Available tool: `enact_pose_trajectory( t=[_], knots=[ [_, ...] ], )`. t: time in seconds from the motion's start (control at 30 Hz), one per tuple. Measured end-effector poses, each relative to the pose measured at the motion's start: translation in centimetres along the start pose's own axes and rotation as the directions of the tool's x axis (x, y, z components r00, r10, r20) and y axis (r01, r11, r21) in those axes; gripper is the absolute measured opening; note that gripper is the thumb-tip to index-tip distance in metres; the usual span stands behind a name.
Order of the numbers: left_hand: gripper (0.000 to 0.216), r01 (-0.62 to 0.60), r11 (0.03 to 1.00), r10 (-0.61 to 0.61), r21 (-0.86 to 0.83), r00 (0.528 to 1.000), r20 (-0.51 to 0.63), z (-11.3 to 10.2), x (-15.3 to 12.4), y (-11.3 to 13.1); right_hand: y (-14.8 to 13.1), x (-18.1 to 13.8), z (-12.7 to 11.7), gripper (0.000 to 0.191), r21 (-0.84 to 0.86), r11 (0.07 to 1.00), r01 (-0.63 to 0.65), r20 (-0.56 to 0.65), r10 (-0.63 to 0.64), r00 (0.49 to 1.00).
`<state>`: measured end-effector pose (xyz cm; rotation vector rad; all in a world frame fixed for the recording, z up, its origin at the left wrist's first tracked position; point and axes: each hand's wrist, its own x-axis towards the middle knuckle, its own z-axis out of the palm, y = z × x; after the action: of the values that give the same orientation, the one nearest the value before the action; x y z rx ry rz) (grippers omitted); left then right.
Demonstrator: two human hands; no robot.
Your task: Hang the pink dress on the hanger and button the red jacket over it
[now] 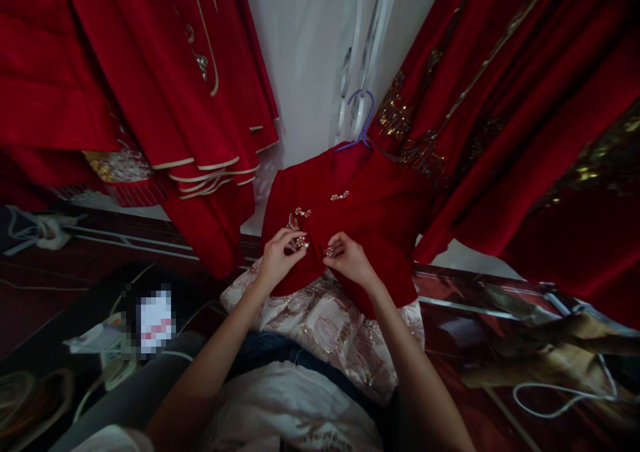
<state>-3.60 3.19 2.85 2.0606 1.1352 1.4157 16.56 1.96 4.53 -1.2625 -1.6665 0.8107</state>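
A small red velvet jacket (pixel 380 205) on a purple wire hanger (pixel 361 115) is lying between hanging red gold-trimmed robes (pixel 500 105) at ten and two o'clock. The left hand (pixel 277 260) and right hand (pixel 351 260) are meeting at its six o'clock edge, fingertips pinching together on the pearl-beaded clasp (pixel 301 242) between them.

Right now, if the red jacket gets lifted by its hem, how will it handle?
Likely floppy: the red jacket folds and creases where the left hand and right hand pinch it. Probably light, since only a thin purple hanger shows at its collar. Its beaded clasps look snag-prone and perhaps fragile.
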Motion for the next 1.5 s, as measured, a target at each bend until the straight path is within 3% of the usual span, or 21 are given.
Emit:
enact_pose_trajectory(
  t=[0.13, 0.3, 0.4, 0.57, 0.8, 0.97, 1.23, 1.5],
  knots=[
    [0.025, -0.001, 1.000, 0.001, -0.004, 1.000, 0.019, 0.5, 0.6, 1.3, -2.7, -0.4, -0.8, 0.029, 0.239, 0.971, -0.016, 0.072, -0.002, 0.997],
    [0.025, -0.112, 0.977, 0.100, 0.183, 0.992, 0.072, 1.3, 0.1, 1.2, -4.4, -1.2, -2.7, 0.028, 0.130, 0.991, 0.018, -0.084, -0.007, 0.996],
    [0.029, -0.104, 0.972, 0.096, 0.211, 0.994, 0.046, 1.4, -0.4, 1.2, -4.6, -1.5, -3.2, 0.026, 0.123, 0.992, 0.027, -0.070, -0.018, 0.997],
    [0.027, -0.018, 0.983, 0.021, 0.180, 1.000, -0.018, 1.3, -0.6, 1.1, -4.2, -1.4, -1.0, 0.024, 0.066, 0.998, 0.021, -0.029, -0.019, 0.999],
    [0.011, 0.057, 0.990, -0.048, 0.129, 0.996, -0.070, 1.1, -0.6, 1.4, -2.1, -0.4, 2.3, 0.020, 0.004, 0.998, 0.068, -0.143, -0.067, 0.987],
    [0.008, 0.076, 0.992, -0.065, 0.105, 0.992, -0.105, 1.5, -0.6, 1.6, -1.7, -0.5, 2.7, 0.015, -0.056, 0.991, 0.124, -0.177, -0.132, 0.975],
    [0.005, 0.197, 0.980, -0.194, 0.030, 0.978, -0.072, 1.5, -0.6, 1.5, -1.8, -0.5, 2.9, 0.015, -0.154, 0.979, 0.132, -0.189, -0.160, 0.969],
    [0.006, 0.135, 0.987, -0.131, 0.082, 0.990, -0.050, 1.8, -0.9, 1.3, -0.7, -0.5, 3.6, 0.021, -0.170, 0.978, 0.119, -0.206, -0.153, 0.966]
  ],
)
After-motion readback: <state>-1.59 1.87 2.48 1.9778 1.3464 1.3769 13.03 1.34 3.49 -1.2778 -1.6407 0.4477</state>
